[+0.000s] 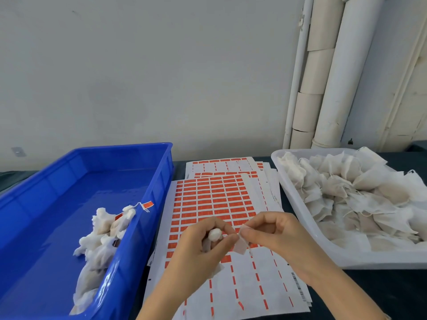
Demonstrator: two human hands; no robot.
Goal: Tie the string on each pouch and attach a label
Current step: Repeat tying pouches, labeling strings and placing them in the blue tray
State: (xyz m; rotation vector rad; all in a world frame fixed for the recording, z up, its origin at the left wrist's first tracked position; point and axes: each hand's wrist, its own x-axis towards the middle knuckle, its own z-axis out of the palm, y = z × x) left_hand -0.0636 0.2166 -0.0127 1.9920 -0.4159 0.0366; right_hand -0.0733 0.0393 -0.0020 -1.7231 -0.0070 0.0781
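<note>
My left hand [203, 245] grips a small white pouch [215, 234] by its gathered neck, above the label sheets. My right hand [272, 232] pinches a label [241, 245], pale side facing me, which hangs down from my fingertips right beside the pouch. The pouch's string is too thin to make out between the two hands. Under both hands lies a sheet of orange labels [212, 199], with its lower right part peeled bare.
A blue crate [129, 155] at the left holds several labelled pouches [101, 236] along its right wall. A white tray [300, 218] at the right is heaped with untied pouches [360, 192]. More label sheets [231, 165] lie stacked behind. White pipes run up the wall.
</note>
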